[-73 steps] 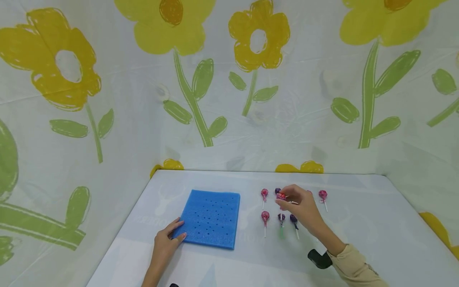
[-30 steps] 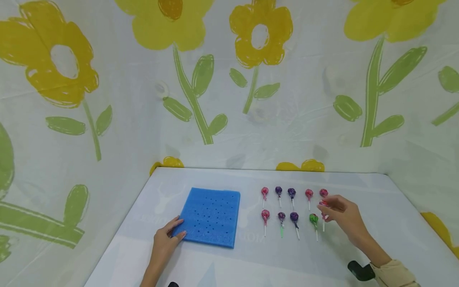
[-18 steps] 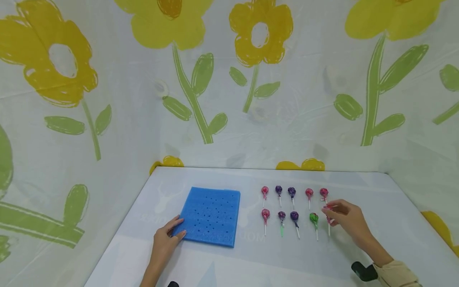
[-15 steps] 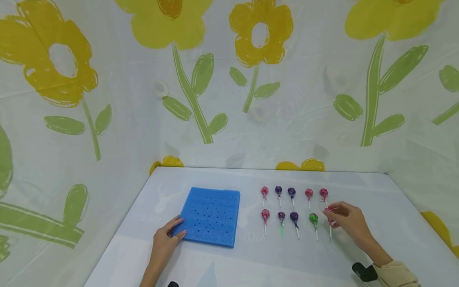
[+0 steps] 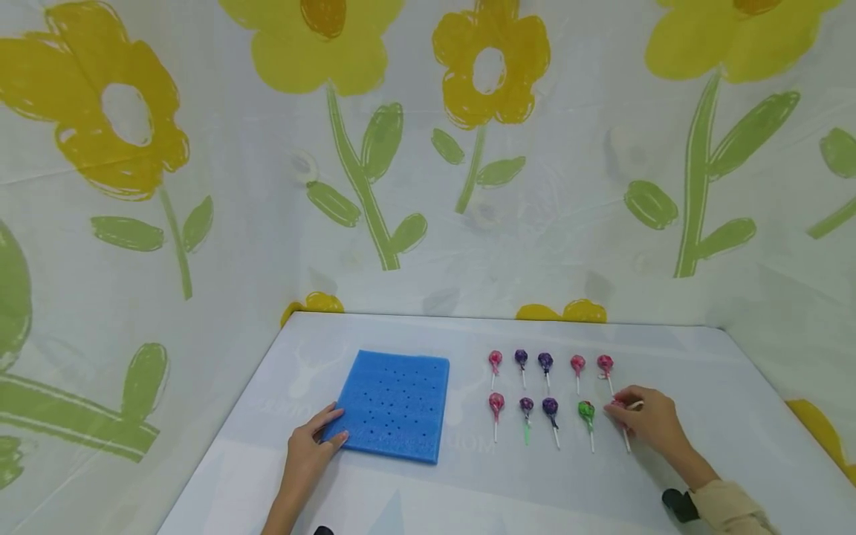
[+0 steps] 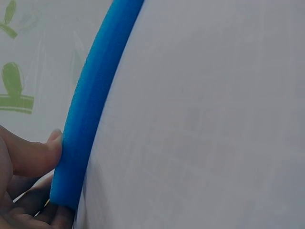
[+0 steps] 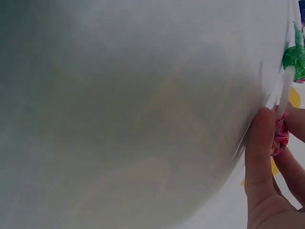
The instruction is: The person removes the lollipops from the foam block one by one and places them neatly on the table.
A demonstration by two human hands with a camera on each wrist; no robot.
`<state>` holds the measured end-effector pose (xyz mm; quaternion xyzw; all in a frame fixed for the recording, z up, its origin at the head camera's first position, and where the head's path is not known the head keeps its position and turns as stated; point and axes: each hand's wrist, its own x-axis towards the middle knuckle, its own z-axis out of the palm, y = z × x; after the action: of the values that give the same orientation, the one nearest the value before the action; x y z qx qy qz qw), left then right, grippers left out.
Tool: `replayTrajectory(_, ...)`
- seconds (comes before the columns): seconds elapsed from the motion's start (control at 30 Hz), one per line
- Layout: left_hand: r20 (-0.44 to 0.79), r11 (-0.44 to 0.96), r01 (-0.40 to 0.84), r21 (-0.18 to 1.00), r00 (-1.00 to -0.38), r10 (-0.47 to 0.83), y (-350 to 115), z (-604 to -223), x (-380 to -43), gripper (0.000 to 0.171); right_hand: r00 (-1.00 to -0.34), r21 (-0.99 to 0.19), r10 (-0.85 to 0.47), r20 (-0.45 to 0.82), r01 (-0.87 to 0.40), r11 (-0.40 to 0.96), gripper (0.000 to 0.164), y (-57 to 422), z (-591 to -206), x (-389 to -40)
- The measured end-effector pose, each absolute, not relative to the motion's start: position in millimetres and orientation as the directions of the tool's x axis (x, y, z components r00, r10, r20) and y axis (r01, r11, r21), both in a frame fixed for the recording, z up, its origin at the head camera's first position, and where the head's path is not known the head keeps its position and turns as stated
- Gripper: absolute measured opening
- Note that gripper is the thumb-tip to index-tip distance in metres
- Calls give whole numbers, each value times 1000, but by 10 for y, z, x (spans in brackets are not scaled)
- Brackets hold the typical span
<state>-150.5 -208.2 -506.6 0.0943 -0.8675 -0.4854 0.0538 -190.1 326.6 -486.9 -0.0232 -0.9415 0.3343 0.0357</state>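
Observation:
My left hand grips the near left corner of a blue foam board with rows of small holes. The left wrist view shows the thumb against one face of the foam edge and fingers at its underside. At the right, my right hand pinches a red-wrapped lollipop low over the table. Its white stick shows in the right wrist view. In the head view one stick points toward the near edge and another white bit pokes out by the fingers; the candy is mostly hidden. A green lollipop lies left of this hand.
Lollipops lie in two rows on the white table, sticks toward the near side. The far row ends with a red one beyond my right hand; purple ones lie midway. A flowered sheet hangs behind the table.
My right hand has carried the red lollipop rightward from above the rows to the right end of the near row, then slightly nearer and lower. The left hand stays on the foam.

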Motion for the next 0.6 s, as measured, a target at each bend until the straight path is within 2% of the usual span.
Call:
replayTrajectory(0.33, -11, 525, -121, 843, -978, -208, -2086, -5003, -1532, 44, -996, -522, -32, 88, -73, 850, 24, 3216, -4826, -1940)
replayTrajectory(0.6, -20, 543, -104, 833, -987, -159, -2193, -4923, -1518, 42, -997, -523, -35, 65, -64, 850, 27, 3191, -4798, -1910)
